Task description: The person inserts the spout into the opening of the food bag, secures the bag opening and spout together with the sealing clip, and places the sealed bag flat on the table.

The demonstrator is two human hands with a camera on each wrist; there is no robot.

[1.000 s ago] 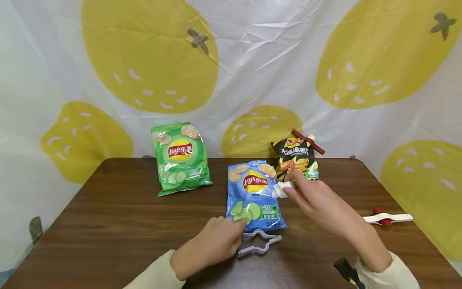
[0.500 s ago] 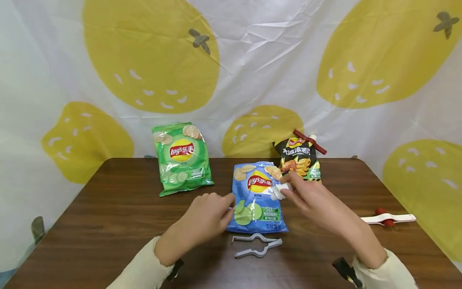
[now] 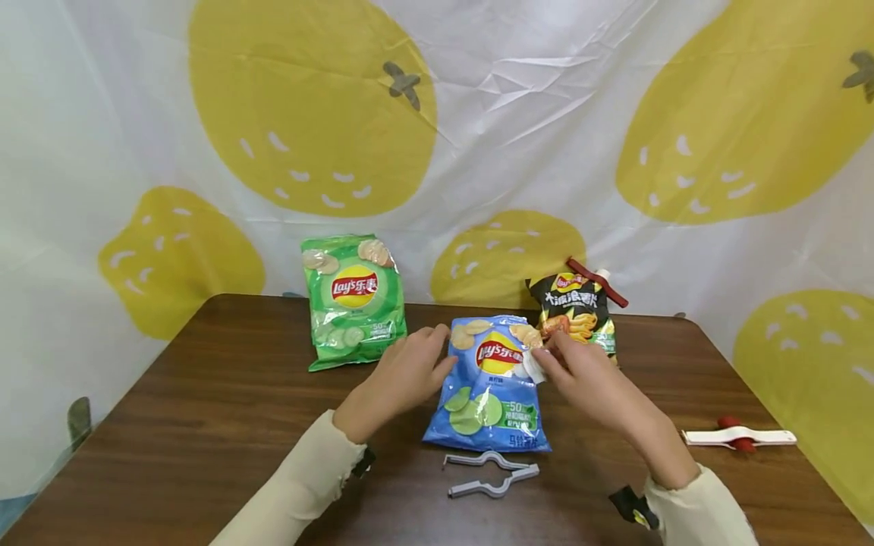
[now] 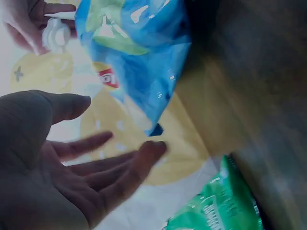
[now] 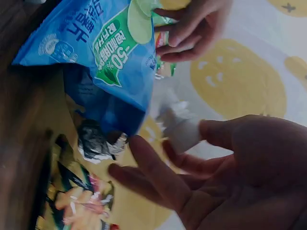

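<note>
A blue bag of Lay's potato chips (image 3: pixel 488 394) leans upright in the middle of the table. Silver foil (image 5: pixel 98 143) shows at its edge in the right wrist view. My right hand (image 3: pixel 601 387) pinches a small white plastic cap (image 5: pixel 184 135) between thumb and fingers, beside the bag's upper right edge. On the other side, my left hand (image 3: pixel 403 379) is near the bag's upper left edge; in the left wrist view its fingers are spread and apart from the bag. In front of the bag lies a grey bag clip (image 3: pixel 524 474), its arms apart.
A green chip bag (image 3: pixel 353 318) stands at the back left. At the back right is a black chip bag (image 3: pixel 567 299) with a dark red clip (image 3: pixel 617 297) across its top. A white clip (image 3: pixel 771 437) with a red part lies at the table's (image 3: pixel 205 409) right side.
My left hand has moved up from the bag's lower left, near the grey clip, to its upper left edge. The right hand keeps the white cap beside the bag. The head view has shifted slightly.
</note>
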